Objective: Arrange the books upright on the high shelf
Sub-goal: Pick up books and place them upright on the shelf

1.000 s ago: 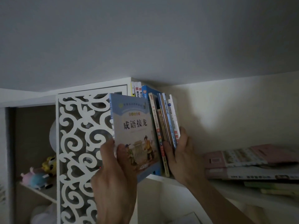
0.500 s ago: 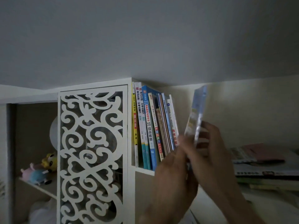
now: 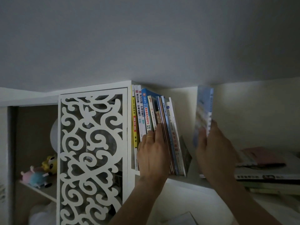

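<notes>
Several books [image 3: 142,114] stand upright in a row on the high white shelf [image 3: 183,181], against its left wall, the rightmost ones leaning left. My left hand [image 3: 153,153] lies flat on the spines in the middle of that row, fingers straight. My right hand [image 3: 214,150] grips a light blue book [image 3: 203,109] and holds it upright, edge on and blurred, to the right of the row. A gap separates this book from the row.
A stack of books [image 3: 266,169] lies flat on the shelf at the right. A white fretwork panel [image 3: 92,153] stands left of the shelf. Behind it, a lower shelf holds plush toys [image 3: 40,172]. The ceiling is close above the books.
My right hand has taken over the blue book from my left and carried it right of the row. My left hand has moved up onto the spines of the standing books.
</notes>
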